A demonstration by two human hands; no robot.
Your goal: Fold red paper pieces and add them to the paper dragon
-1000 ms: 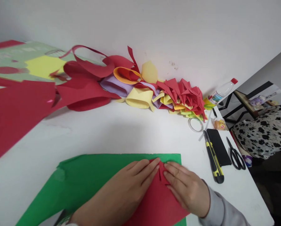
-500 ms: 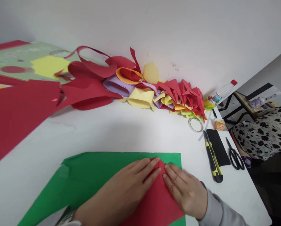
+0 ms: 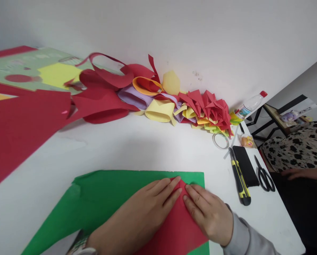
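Note:
A red sheet of paper [image 3: 178,226], with a folded point at its far end, lies on a larger green sheet [image 3: 105,198]. My left hand [image 3: 139,209] rests flat across the red paper, its outstretched fingertips pressing near the folded point. Just to the right, my right hand [image 3: 208,212] touches the paper's right edge with extended fingertips. The thumbs and much of the red sheet's left part are hidden under the hands.
On the right of the white table lie a yellow-black utility knife [image 3: 240,177], a black flat case [image 3: 245,165], scissors [image 3: 266,177] and a tape roll [image 3: 220,141]. A bottle [image 3: 250,106] stands beyond them. Red folded paper shapes [image 3: 207,104] line the wall. A co-worker's hand [image 3: 304,173] shows at right.
Both my hands stay pressed at nearly the same place on the red paper. At the right, a co-worker's hand has come into view below the patterned cloth.

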